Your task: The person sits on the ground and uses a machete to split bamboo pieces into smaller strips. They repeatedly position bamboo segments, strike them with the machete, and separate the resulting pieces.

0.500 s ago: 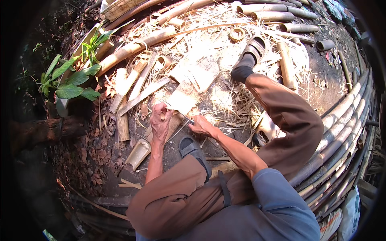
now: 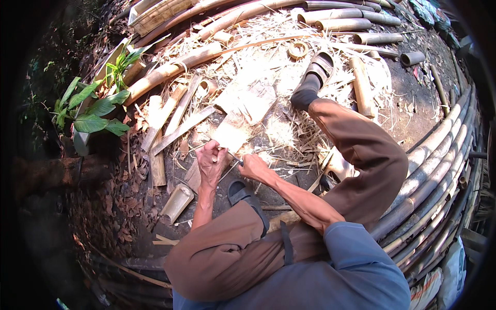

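Observation:
My left hand (image 2: 211, 164) is closed, pinching a small pale bamboo piece (image 2: 214, 159) between thumb and fingers. To its right, my right hand (image 2: 253, 168) is wrapped round the dark handle of a knife (image 2: 240, 163), whose thin blade points up and left toward the left hand. Most of the handle is hidden in the fist. Just beyond both hands lies a wooden block (image 2: 227, 135), brightly sunlit. A board (image 2: 194, 175) lies partly behind my left hand, with a split bamboo section (image 2: 178, 200) beside it.
Pale shavings (image 2: 279, 126) cover the ground ahead. Split bamboo slats (image 2: 182, 129) and a long bamboo pole (image 2: 170, 70) lie at the left, near a leafy plant (image 2: 93, 111). Bamboo poles (image 2: 439, 144) are stacked at the right. My sandalled feet (image 2: 320, 67) flank the work.
Both hands have shifted slightly, the left one a little right and down, the right one slightly down. The whole view has moved a bit. The knife and bamboo piece stay in hand.

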Demonstrator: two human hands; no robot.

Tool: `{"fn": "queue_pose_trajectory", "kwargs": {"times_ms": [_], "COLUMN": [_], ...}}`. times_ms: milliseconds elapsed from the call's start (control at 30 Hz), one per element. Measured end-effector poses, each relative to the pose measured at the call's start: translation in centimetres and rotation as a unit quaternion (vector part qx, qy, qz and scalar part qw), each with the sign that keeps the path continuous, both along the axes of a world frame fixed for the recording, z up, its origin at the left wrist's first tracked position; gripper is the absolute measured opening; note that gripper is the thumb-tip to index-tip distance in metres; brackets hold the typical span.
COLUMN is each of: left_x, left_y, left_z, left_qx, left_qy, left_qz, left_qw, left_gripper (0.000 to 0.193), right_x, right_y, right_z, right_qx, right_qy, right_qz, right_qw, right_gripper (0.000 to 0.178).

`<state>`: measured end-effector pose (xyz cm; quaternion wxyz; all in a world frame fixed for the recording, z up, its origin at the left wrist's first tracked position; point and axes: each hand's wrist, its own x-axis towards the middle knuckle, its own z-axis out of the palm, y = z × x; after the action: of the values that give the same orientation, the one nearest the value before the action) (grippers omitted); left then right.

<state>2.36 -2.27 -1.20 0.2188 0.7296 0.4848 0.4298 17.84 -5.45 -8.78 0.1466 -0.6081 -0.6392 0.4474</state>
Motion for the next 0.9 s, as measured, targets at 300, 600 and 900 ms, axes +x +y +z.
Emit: {"fn": "queue_pose_trajectory", "kwargs": {"times_ms": [300, 600, 900], "left_x": [-2.4, -4.3, -4.1], "left_y": [-1.5, -1.8, -2.8], "left_z": [-1.3, -2.3, -1.1], "left_qx": [-0.020, -0.123, -0.084], "left_qy": [-0.055, -0.162, -0.087], "left_qz": [0.025, 0.088, 0.081], "left_qw": [0.998, 0.975, 0.989], "left_gripper": [0.035, 0.034, 0.037], "right_x": [-0.9, -2.3, 0.5], "right_y": [-1.3, -1.5, 0.6], "right_z": [-1.3, 6.3, -4.4], "right_qx": [0.069, 0.035, 0.014], "right_qy": [-0.019, 0.009, 0.031], "right_qz": [-0.027, 0.034, 0.061], "right_qw": [0.997, 0.999, 0.998], "right_gripper": [0.032, 0.025, 0.036]}}
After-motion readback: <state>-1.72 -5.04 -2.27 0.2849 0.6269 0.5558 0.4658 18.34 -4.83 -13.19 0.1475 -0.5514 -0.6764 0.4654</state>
